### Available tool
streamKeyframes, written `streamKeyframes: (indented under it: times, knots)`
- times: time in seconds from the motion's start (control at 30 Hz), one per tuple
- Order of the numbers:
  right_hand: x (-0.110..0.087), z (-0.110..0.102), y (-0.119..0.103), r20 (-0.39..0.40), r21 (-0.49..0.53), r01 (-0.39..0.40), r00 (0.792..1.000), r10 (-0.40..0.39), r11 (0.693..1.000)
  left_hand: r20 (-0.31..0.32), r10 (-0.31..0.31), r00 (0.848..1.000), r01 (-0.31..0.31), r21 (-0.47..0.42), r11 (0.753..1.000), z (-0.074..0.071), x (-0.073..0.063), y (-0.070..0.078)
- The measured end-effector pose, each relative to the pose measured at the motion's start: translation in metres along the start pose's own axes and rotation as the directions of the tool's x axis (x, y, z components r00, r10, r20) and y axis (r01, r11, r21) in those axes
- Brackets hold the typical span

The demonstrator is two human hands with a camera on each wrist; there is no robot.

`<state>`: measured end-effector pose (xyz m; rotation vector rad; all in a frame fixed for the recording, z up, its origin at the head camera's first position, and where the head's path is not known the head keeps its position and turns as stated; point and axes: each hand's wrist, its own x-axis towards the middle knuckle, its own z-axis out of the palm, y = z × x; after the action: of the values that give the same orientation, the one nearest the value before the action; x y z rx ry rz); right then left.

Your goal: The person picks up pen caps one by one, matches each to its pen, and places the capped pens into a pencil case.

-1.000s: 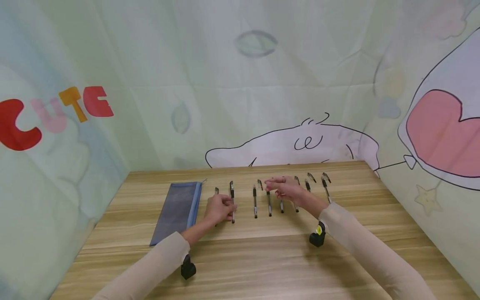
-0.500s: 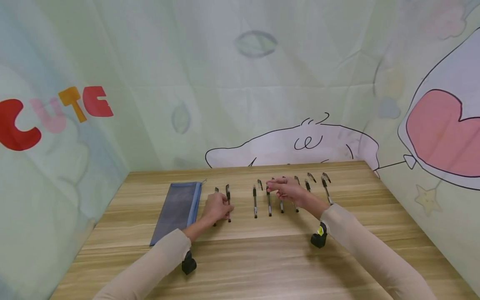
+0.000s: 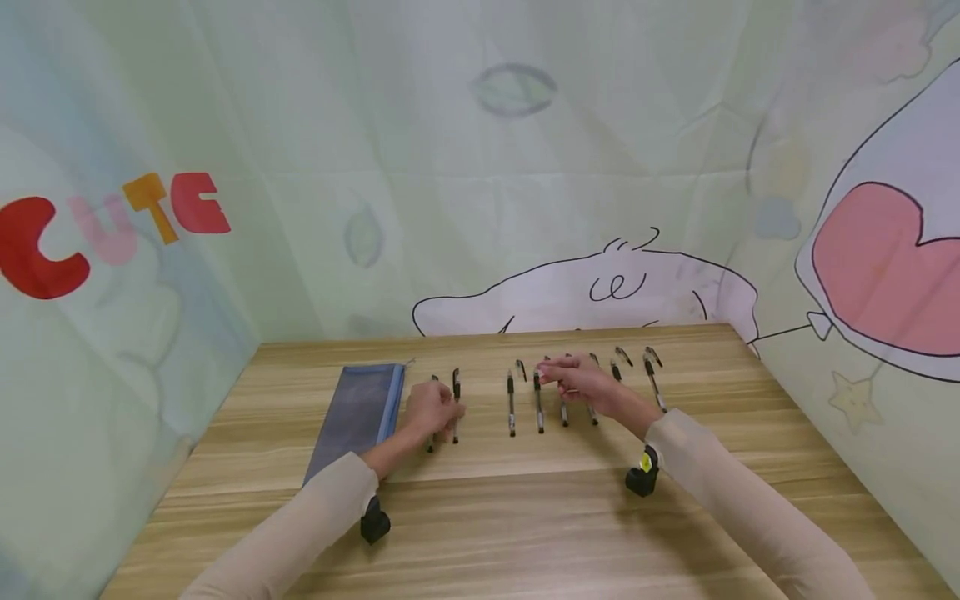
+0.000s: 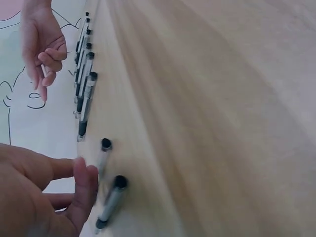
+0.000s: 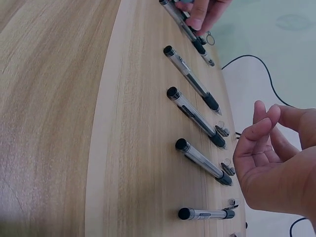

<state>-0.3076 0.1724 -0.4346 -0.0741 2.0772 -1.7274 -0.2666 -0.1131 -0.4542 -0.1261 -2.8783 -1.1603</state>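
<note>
**Six uncapped gel pens (image 3: 512, 404) in a row, one pair set apart**

Left hand (image 3: 433, 410) low over the pair. Fingers slightly bent, tips at the barrel of the inner gel pen (image 3: 456, 385), which lies near the uncapped row. Contact partly hidden; cannot tell whether the hand pinches it. Outer gel pen (image 4: 112, 203) just beside, roughly parallel, on the side of the blue zip pouch (image 3: 348, 412). All on a wood-grain table (image 3: 525, 533).

Right hand (image 3: 588, 387) raised over the row, fingers loosely curled, thumb close to the fingertips; no visible hold on anything. Loose caps (image 5: 228, 169) by the pen tips.

Step in hand, my reading: squaring the inner gel pen to its neighbour. Best steered lightly at mid-barrel, flat, ends level. Then lift straight up, since a sideways brush could roll it. Right wrist best carried high, clear of the row.
</note>
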Motion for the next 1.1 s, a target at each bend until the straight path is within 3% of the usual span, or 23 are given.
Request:
streamKeyframes:
  times: [0.17, 0.27, 0.5, 0.77, 1.1]
  knots:
    - [0.0, -0.005, 0.003, -0.015, 0.004, -0.004, 1.0, 0.004, 1.0, -0.009, 0.04, 0.999, -0.039, 0.011, 0.999, 0.003, 0.009, 0.02]
    - [0.0, -0.008, 0.004, -0.002, 0.0, 0.007, 1.0, -0.007, 1.0, 0.041, 0.06, 0.997, -0.059, -0.011, 0.998, 0.007, 0.011, 0.031]
    - [-0.004, -0.013, 0.007, -0.003, -0.019, 0.009, 1.0, -0.009, 1.0, 0.162, 0.016, 0.987, -0.013, -0.023, 1.0, 0.024, 0.015, 0.043]
    - [-0.004, -0.014, 0.01, -0.012, -0.027, -0.001, 1.0, 0.0, 1.0, 0.186, 0.027, 0.982, -0.026, -0.005, 1.0, 0.046, 0.021, 0.049]
    - [-0.005, -0.01, 0.009, -0.012, -0.011, -0.007, 1.0, 0.007, 1.0, 0.156, 0.034, 0.987, -0.034, 0.0, 0.999, 0.056, 0.019, 0.051]
